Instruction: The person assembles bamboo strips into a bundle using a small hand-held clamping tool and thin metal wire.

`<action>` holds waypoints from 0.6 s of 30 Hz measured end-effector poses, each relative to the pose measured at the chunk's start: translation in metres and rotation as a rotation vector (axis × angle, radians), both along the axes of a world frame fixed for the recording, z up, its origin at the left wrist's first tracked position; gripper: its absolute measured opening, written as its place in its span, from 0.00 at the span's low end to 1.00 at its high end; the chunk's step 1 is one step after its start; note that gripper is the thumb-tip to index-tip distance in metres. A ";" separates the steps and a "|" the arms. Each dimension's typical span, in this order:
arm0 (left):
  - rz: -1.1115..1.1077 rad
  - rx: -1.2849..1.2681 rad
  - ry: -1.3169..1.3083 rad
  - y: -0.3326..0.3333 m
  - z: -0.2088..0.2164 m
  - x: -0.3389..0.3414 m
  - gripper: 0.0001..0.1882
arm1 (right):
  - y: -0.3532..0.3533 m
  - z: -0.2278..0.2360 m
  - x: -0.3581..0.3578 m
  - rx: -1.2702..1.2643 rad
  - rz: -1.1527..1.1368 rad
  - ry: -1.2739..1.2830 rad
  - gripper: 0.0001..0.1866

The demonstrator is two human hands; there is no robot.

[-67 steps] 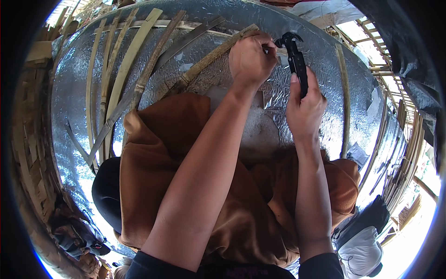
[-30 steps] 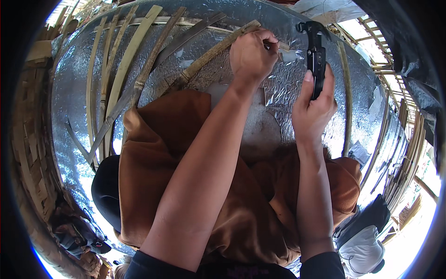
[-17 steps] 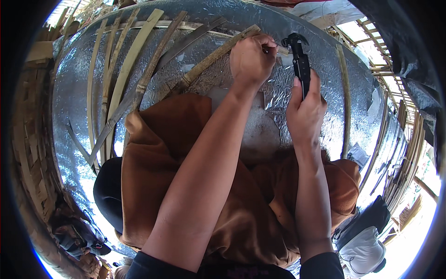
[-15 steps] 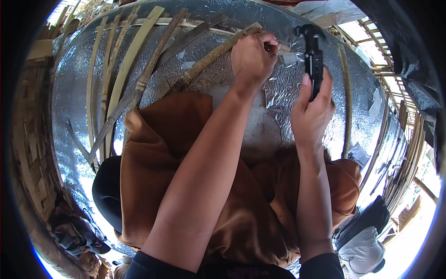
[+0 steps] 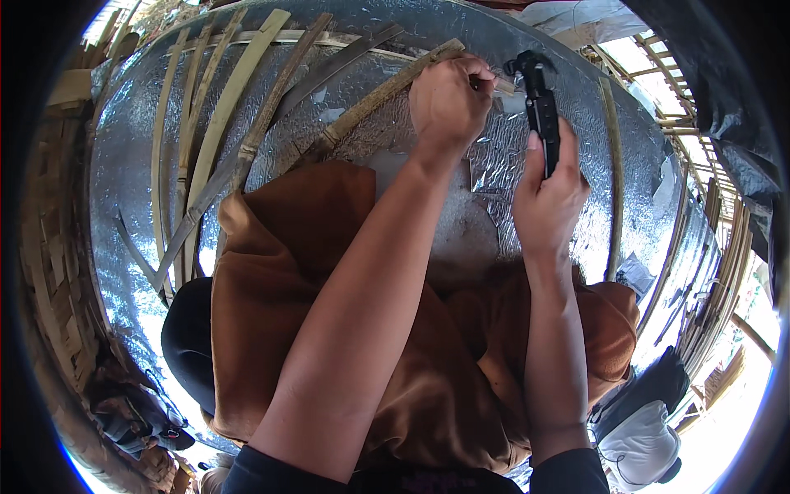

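My right hand (image 5: 553, 198) is wrapped round the handle of a small black hammer (image 5: 541, 111), held upright. The hammer's head is just right of my left hand (image 5: 448, 99), with a small gap between them. That left hand is a closed fist at the far end of a bamboo strip (image 5: 362, 111). Something dark shows inside its curled fingers, but I cannot make out what it is. A pale wooden end (image 5: 505, 86) pokes out on the fist's right side, below the hammer head.
Several bamboo strips (image 5: 234, 107) lie on the silvery foil sheet (image 5: 123, 214) to the left. One more strip (image 5: 614, 181) lies to the right. Brown cloth (image 5: 288, 222) covers my lap. A black and a white bag (image 5: 638, 445) are at the lower right.
The hammer's head has swung left, closer to my left fist, and tilts more that way. My left hand has stayed in place.
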State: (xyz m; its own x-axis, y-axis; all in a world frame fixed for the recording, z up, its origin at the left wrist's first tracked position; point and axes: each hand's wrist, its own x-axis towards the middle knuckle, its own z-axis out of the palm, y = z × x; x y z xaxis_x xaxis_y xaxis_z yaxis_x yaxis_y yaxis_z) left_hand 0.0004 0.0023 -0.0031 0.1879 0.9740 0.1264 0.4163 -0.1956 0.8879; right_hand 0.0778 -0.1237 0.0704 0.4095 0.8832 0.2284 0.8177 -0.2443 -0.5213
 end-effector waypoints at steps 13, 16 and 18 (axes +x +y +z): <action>0.004 -0.018 -0.004 -0.001 0.002 0.001 0.04 | 0.004 0.004 -0.001 0.019 -0.043 -0.027 0.21; -0.006 -0.024 0.014 0.001 0.000 0.000 0.05 | 0.004 0.004 -0.003 -0.040 -0.008 0.026 0.20; -0.001 0.025 0.025 0.001 -0.003 -0.001 0.05 | 0.010 0.008 -0.002 0.216 -0.034 -0.031 0.20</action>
State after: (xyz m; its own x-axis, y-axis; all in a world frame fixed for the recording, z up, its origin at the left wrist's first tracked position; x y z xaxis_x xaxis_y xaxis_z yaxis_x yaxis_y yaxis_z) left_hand -0.0002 0.0032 -0.0063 0.1923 0.9704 0.1462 0.4379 -0.2182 0.8722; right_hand 0.0756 -0.1140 0.0782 0.4279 0.7984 0.4236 0.8274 -0.1574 -0.5391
